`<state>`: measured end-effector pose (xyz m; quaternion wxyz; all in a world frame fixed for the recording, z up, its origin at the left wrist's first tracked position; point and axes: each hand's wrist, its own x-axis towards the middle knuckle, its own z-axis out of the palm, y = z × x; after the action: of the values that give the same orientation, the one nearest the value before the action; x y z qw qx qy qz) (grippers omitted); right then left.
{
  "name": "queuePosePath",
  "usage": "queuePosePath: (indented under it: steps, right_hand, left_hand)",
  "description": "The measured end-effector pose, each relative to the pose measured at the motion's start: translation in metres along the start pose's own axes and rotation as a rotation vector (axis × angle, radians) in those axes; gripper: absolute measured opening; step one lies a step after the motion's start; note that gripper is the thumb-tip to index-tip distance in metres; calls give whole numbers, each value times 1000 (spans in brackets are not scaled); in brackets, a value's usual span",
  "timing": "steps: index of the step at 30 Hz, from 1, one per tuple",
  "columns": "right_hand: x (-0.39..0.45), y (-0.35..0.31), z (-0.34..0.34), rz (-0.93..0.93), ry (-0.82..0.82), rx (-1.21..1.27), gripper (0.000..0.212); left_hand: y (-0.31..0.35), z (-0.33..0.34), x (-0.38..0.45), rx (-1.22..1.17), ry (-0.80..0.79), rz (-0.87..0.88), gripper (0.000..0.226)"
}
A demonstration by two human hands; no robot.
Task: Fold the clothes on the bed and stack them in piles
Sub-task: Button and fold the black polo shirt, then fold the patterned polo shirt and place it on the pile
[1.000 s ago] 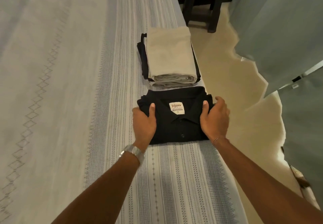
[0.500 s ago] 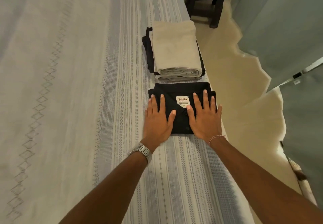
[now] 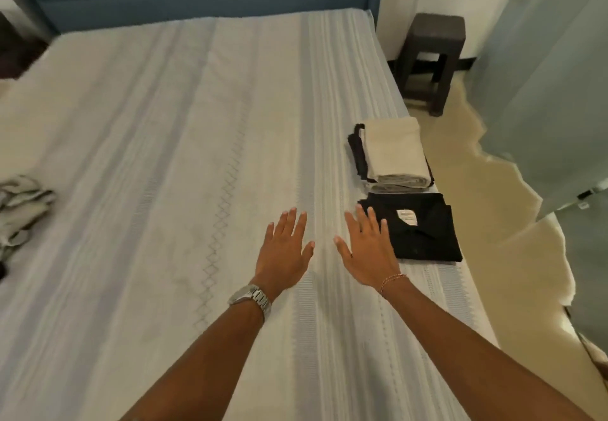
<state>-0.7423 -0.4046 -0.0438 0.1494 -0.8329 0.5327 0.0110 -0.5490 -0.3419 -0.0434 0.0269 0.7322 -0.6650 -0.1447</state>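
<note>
Your left hand (image 3: pixel 283 249) and right hand (image 3: pixel 367 249) are both released, fingers spread, hovering over the bed (image 3: pixel 171 144) and grasping nothing. Beside your right hand lies the folded black shirt (image 3: pixel 424 233); beyond it sits a stacked pile (image 3: pixel 393 154). Crumpled clothes (image 3: pixel 19 210) at far left look unfolded, so work remains.

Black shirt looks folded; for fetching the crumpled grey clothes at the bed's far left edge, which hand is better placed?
Left hand, probably: open, empty and nearer the grey clothes. The right hand, also open, sits beside the black shirt.
</note>
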Motion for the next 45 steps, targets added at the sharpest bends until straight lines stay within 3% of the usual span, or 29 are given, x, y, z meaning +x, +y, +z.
queuePosePath:
  steps: [2,11,19,27,33,45]
  right_hand:
    - [-9,-40,-9,-45,-17,-18,66]
    - [-35,-260,-14,-159,-67,-25,61]
    - [-29,-432,1,-359,-121,-3,57]
    - [-6,-569,51,-610,-227,-10,55]
    - [25,-664,95,-734,-279,-15,55]
    - [149,-780,202,-705,-331,-71,56]
  left_hand:
    - [-29,-22,-30,0,6,-14,80]
    - [-200,-106,-160,68,32,-53,68]
    - [-354,-159,-254,56,16,-272,67]
    - [-476,-151,-337,-4,9,-538,66]
    - [-554,-139,-353,-27,-16,-659,67]
    - [-690,-71,-268,-131,-145,-733,110]
